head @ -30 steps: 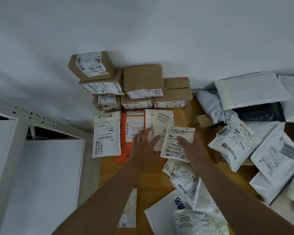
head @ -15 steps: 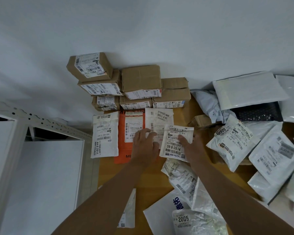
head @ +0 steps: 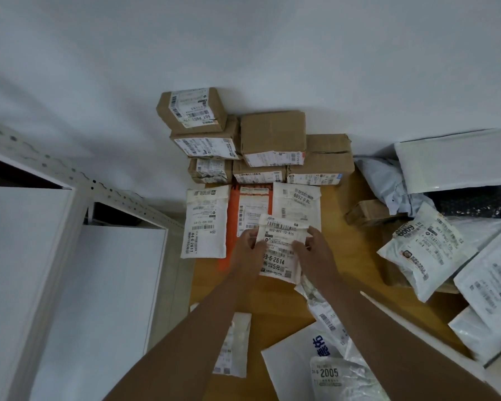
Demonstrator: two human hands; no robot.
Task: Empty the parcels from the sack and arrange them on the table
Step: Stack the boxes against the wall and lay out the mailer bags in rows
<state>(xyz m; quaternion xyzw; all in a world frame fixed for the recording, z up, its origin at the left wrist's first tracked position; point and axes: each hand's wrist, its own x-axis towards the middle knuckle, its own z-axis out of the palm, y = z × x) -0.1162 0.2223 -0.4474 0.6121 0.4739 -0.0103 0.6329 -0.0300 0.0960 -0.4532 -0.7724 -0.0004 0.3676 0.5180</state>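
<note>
I hold the small white parcel (head: 281, 247) by both side edges, label up, over the flat row of envelopes (head: 204, 221) below the stacked boxes (head: 272, 137) on the counter (head: 339, 244), so it sits squarely. My left hand (head: 248, 250) and right hand (head: 315, 250) reach forward, fingers (head: 300, 245) pinching it.

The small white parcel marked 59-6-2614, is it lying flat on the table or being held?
Held. Left hand and right hand grip the small white parcel by its side edges, overlapping the row behind.
</note>
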